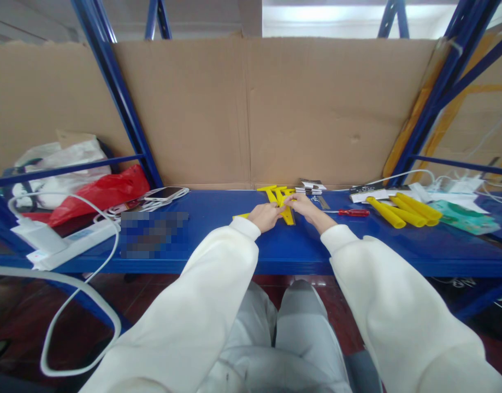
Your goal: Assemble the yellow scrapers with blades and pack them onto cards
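Note:
My left hand (266, 217) and my right hand (302, 206) meet over the blue bench, fingertips almost touching. Both have curled fingers closed around a yellow T-shaped piece (289, 218), whose narrow end points toward me. My fingers cover its middle, so the exact grip is hidden. More yellow T-shaped pieces (270, 190) lie just behind my hands. Another bit of yellow (241, 216) shows beside my left wrist. Beyond my right hand sits a small stack of black-and-white packets (311, 185). A screwdriver with a red handle (353, 213) lies right of my right wrist.
Several yellow tube-shaped handles (414, 210) lie at the right beside a green packet (464, 216) and white cables. On the left are a white power strip (76, 243), a phone (164, 193) and a red bag (103, 194). A cardboard sheet (201, 114) stands behind the bench (218, 248).

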Demonstrator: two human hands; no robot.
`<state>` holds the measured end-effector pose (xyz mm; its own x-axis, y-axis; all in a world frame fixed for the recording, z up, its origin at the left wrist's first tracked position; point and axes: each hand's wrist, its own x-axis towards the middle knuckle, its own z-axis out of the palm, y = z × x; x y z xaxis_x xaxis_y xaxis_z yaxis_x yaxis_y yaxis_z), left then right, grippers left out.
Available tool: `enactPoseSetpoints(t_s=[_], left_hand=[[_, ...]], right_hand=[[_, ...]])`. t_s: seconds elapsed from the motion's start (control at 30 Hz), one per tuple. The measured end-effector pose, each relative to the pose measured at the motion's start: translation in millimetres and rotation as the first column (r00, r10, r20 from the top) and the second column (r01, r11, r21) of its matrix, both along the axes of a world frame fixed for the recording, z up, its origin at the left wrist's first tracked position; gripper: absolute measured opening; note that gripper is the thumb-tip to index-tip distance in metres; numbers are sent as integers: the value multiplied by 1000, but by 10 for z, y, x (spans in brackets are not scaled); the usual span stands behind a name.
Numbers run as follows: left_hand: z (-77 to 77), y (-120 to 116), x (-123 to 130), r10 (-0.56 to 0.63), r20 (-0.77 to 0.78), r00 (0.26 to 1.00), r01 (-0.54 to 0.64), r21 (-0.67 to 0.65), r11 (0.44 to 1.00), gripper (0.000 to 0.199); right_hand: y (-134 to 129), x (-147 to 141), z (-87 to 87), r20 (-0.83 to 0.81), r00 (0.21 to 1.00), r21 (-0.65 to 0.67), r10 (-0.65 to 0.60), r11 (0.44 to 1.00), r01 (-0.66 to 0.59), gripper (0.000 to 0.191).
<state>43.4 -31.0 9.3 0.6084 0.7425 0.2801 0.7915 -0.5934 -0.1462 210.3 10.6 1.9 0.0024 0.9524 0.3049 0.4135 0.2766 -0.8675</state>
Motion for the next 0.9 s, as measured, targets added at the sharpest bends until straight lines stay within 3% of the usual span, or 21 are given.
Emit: enactPoseSetpoints(t_s=[0.2, 0.37, 0.47, 0.53, 0.63, 0.73, 0.9], left_hand=[[5, -12, 2, 0, -19, 1000, 0, 8, 1000, 43], [4, -2, -3, 13, 44, 999, -14, 16, 1000, 41], [13, 6, -12, 42, 85, 995, -44, 23, 999, 41], [28, 5, -21, 69, 104, 992, -72, 21, 997, 40], [50, -2, -36, 99, 119, 988, -101, 13, 995, 41], [48, 2, -40, 99, 138, 985, -101, 13, 995, 43], [11, 19, -19, 126, 122, 985, -123, -24, 992, 55]], right_hand=[[41, -9, -34, -70, 997, 4, -21, 1000, 21, 10], [65, 20, 13, -221, 971, 23, -93, 995, 101, 14], [31, 67, 81, -317, 948, -88, 19, 995, -49, 11], [-17, 97, 124, -342, 931, -193, 131, 959, -206, 11], [-105, 116, 169, -333, 913, -306, 235, 889, -341, 11], [-176, 101, 187, -323, 905, -352, 278, 852, -387, 11], [-199, 64, 160, -303, 909, -334, 286, 862, -382, 11]])
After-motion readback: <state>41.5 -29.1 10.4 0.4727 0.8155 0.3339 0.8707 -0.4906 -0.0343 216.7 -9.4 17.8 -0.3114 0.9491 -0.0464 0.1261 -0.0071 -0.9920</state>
